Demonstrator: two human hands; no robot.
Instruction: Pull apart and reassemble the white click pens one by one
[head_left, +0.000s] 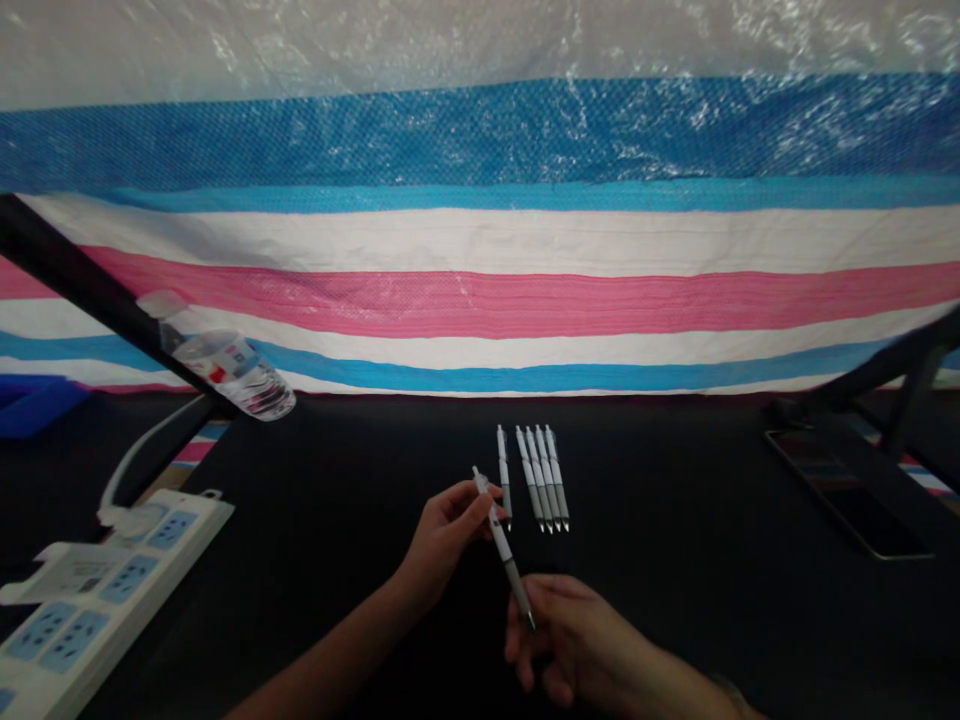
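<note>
A white and grey click pen (500, 540) is held slanted above the black table, its metal tip toward me. My left hand (448, 530) pinches its upper part between thumb and fingers. At the grey grip near the tip is my right hand (559, 625), thumb and index finger closed on it, the other fingers loosely curled. Just beyond my left hand, a similar single pen (503, 465) lies on the table. To its right, a row of several matching pens (535, 470) lies side by side, tips toward me.
A white power strip (191, 535) with a plugged-in cable lies at the left. Behind it, a plastic bottle (232, 370) leans by a black bar (90, 285). A dark phone (847, 495) rests at the right. Striped plastic sheeting (480, 300) hangs along the back edge.
</note>
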